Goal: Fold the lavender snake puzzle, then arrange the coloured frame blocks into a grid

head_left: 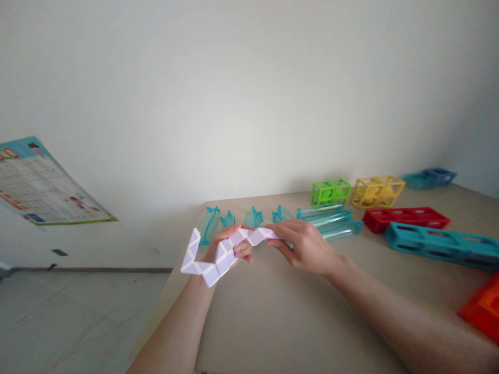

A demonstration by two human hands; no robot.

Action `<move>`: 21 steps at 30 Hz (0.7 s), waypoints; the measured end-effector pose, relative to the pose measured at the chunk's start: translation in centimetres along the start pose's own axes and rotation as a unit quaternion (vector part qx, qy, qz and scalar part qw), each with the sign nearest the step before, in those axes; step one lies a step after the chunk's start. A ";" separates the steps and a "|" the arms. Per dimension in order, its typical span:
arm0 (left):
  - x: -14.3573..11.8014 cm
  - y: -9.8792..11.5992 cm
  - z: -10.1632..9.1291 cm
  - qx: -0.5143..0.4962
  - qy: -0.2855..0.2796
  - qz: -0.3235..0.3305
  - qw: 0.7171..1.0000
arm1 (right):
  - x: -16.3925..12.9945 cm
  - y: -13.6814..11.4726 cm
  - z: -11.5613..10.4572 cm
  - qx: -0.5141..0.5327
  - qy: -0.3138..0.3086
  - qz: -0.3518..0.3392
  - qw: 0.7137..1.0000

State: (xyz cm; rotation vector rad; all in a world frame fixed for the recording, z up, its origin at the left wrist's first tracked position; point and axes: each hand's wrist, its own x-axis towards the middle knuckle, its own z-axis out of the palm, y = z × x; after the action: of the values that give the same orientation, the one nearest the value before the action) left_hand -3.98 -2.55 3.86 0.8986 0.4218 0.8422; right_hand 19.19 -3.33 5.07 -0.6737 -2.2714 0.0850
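1. Table bears coloured frame blocks at two o'clock.
2. Twist puzzle is held above the table's left edge.
3. Left hand curls around its bent end, bracing it.
4. Right hand, at three o'clock, pinches the straight end, apparently for twisting.

Both forearms are bare up from the hands, with no sleeves, rings, watch or gloves in sight.

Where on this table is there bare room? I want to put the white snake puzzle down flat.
The near table between both forearms is bare, below the snake puzzle. Crowded: the far edge with clear teal pieces, and the right side with red, teal and orange blocks.
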 end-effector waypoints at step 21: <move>-0.3 -1.3 2.1 -0.089 -0.043 0.057 0.993 | -0.7 -2.2 2.7 0.441 -0.054 0.186 0.877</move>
State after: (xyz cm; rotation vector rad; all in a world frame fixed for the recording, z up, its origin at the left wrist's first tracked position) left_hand -2.25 -4.28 4.00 0.7948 0.2173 0.9268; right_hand 16.76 -5.16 3.28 -0.5799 -1.8668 1.2810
